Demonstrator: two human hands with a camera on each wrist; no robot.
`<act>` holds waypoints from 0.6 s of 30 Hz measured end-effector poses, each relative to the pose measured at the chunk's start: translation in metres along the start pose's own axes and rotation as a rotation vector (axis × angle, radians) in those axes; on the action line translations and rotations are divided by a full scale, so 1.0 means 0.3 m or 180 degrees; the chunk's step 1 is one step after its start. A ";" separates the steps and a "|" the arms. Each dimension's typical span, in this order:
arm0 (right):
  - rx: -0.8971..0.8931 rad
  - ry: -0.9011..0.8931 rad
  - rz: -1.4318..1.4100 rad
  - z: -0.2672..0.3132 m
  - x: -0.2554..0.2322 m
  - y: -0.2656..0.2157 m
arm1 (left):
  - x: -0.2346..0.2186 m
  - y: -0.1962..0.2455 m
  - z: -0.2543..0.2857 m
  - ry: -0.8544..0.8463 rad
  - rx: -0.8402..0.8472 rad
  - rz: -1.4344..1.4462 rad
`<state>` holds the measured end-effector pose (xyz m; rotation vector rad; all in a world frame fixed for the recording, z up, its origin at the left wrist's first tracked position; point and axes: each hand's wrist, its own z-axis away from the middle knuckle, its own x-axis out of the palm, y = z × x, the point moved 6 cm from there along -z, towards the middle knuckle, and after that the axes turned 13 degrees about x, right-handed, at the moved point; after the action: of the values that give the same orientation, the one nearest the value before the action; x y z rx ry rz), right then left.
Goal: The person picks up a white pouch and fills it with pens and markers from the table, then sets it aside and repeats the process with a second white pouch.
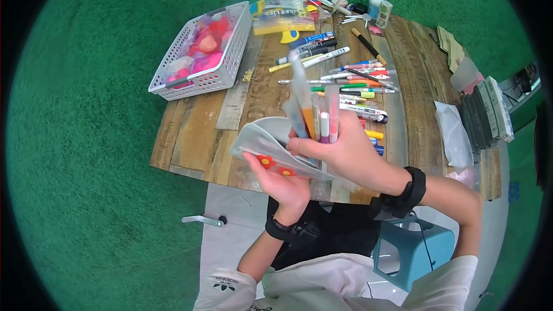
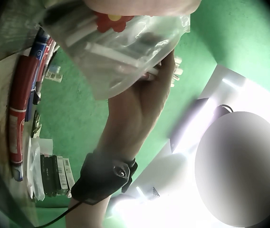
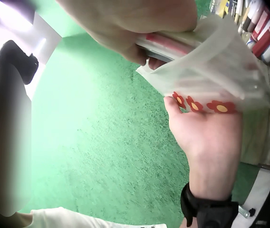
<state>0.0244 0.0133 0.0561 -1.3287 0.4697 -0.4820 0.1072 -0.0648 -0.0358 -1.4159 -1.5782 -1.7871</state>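
In the head view my right hand (image 1: 354,150) grips a bundle of pens (image 1: 311,118), with orange, pink, white and blue barrels among them, at the mouth of a clear zip pouch (image 1: 259,138). My left hand (image 1: 282,187) holds the pouch from below, its palm up against the side with red flowers. The right wrist view shows the left thumb (image 3: 173,107) at the pouch's edge, while the other fingers are hidden behind it. Long pale shapes show through the plastic of the pouch (image 2: 111,59) in the left wrist view.
Several loose pens and markers (image 1: 357,86) lie across the wooden table (image 1: 196,138). At the back left stands a white basket (image 1: 230,52) of pink items, beside a yellow-edged bag (image 1: 282,17). Dark boxes (image 1: 475,121) and a clear plastic sleeve (image 1: 452,132) are on the right.
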 end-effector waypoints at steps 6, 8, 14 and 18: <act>0.0112 0.0036 0.0602 -0.002 -0.011 0.042 | -0.027 0.000 0.004 0.0398 0.0076 -0.0328; -0.0159 0.0082 0.0593 -0.001 -0.013 0.035 | -0.003 -0.001 0.005 0.0376 0.0159 -0.0107; -0.0719 0.0343 0.0846 0.009 -0.009 0.002 | -0.007 -0.006 0.016 0.0373 0.0028 -0.0027; -0.0789 0.0417 0.0585 0.002 -0.011 -0.002 | 0.003 -0.011 0.019 0.0193 -0.0042 0.0132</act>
<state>0.0220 0.0156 0.0569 -1.4796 0.7729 -0.3670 0.1066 -0.0584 -0.0376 -1.3770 -1.4986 -1.8025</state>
